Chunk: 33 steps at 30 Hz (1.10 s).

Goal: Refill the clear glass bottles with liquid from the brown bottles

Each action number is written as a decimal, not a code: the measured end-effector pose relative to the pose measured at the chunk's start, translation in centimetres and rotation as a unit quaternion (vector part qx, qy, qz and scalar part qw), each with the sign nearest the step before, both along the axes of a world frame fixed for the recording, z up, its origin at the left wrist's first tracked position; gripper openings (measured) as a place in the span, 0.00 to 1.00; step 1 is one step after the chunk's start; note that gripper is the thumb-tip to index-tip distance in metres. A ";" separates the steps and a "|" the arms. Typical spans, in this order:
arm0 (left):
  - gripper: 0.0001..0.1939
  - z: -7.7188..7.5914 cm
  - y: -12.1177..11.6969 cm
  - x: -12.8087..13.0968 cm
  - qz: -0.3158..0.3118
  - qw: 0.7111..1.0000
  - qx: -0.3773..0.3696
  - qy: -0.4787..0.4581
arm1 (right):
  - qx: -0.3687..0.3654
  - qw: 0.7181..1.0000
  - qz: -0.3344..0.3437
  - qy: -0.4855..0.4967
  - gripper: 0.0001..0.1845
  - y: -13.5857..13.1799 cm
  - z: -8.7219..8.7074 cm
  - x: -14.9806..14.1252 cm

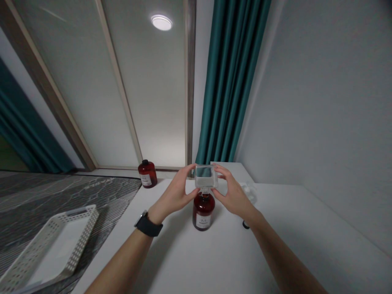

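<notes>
Between both hands, a clear square-sided bottle [206, 176] is held upside down, its narrow neck pointing downward. My left hand [183, 185] grips its left side, thumb low and fingers high; a dark watch is on that wrist. On the opposite side, my right hand [230, 192] pinches it the same way. Directly below stands an upright amber bottle [203, 211] with a white label, its cap off. The clear neck meets the amber bottle's mouth; whether it goes inside, I cannot tell.
A second amber bottle [147, 174] with a black cap stands at the white table's [196, 261] far left corner. Behind my right hand lies a clear plastic item [249, 192]. A black ring-shaped cap [246, 224] sits near my right wrist. A white perforated basket [55, 245] is lower, at left.
</notes>
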<state>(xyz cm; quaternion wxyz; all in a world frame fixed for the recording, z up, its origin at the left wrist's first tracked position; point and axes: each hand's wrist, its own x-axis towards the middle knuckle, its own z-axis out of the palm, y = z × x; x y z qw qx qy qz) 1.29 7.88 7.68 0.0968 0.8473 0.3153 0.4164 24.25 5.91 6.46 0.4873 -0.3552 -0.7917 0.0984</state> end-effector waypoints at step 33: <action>0.37 0.1 0.0 -0.1 -0.009 1.000 0.014 0.002 | -0.017 0.999 -0.025 -0.034 0.44 -0.4 0.7 -0.1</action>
